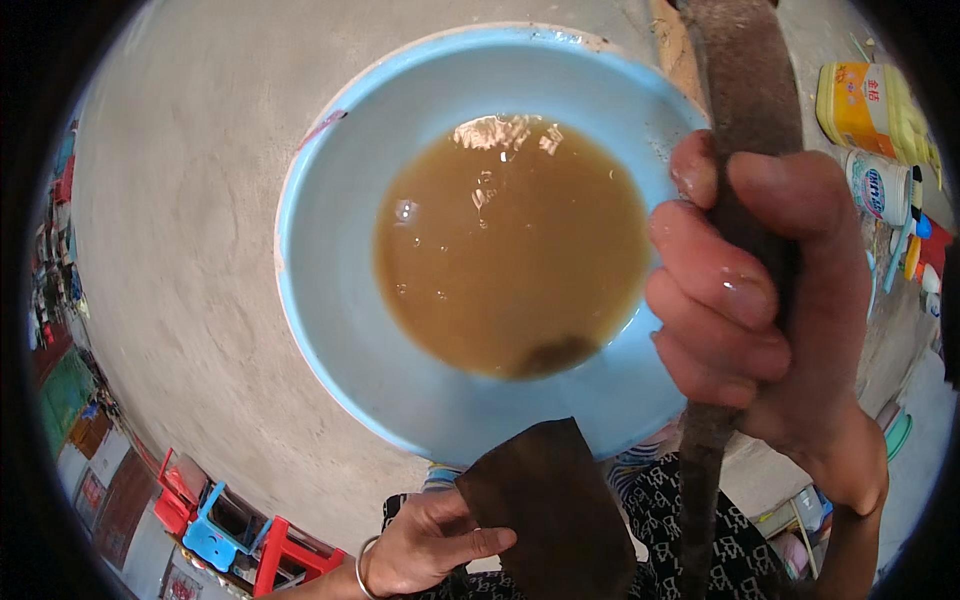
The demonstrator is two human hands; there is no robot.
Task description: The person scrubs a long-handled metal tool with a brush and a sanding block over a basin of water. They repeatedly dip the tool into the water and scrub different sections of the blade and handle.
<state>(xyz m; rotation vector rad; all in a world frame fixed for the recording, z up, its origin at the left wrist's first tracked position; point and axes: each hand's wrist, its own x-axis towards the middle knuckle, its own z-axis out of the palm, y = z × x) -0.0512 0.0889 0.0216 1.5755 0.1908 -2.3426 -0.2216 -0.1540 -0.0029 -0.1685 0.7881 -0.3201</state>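
Note:
My right hand [757, 277] is raised close to the camera at the right, its wet fingers wrapped around a long dark brown strip-like object [754, 82]. This object runs from the top edge down past my wrist; its material is unclear. At the bottom, my left hand [431, 544] pinches a flat dark brown sheet [551, 502] by its left side, thumb on top. Beyond the sheet sits a large light blue basin [330, 300] with murky brown water [517, 247] and a few bubbles in it. The sheet's upper corner overlaps the basin's near rim in view.
Concrete floor [172, 225] surrounds the basin. At right stand a yellow plastic jug [862, 112] and a white labelled tub [877, 187], with brushes nearby. Red stools [289, 559] and a blue chair [210, 540] are at lower left. My patterned trousers [731, 540] show below.

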